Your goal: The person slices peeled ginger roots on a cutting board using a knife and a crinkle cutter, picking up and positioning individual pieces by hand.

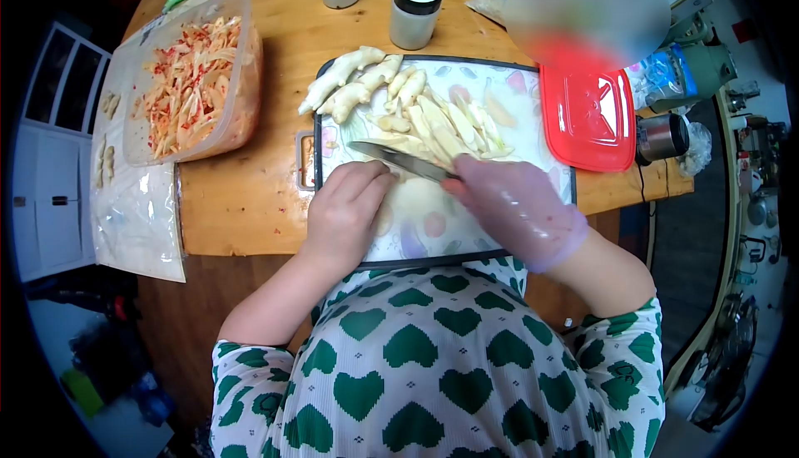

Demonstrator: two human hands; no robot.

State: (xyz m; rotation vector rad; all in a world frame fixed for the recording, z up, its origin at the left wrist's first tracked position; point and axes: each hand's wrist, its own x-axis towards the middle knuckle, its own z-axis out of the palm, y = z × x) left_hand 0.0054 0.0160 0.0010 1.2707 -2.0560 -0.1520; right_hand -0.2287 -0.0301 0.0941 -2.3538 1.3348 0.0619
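My right hand [520, 212], in a thin pinkish-purple glove, grips a kitchen knife [404, 159] whose blade points left over the cutting board [466, 237]. Bare and curled, my left hand [345, 208] rests at the board's left side, just below the blade. Its fingers are pressed together, and whatever they hold is hidden. Beyond the blade lies a pile of peeled, pale ginger slices [449, 125]. Whole peeled ginger roots [358, 84] sit at the board's far left corner.
Left of the board stands a clear plastic tub [247, 84] of red-seasoned shredded vegetables. Two black-rimmed jars of white grains, the nearer jar [414, 25] with a spoon handle, stand behind. A red lid [588, 117] overlaps the board's right edge. A plastic sheet [137, 217] hangs over the table's left edge.
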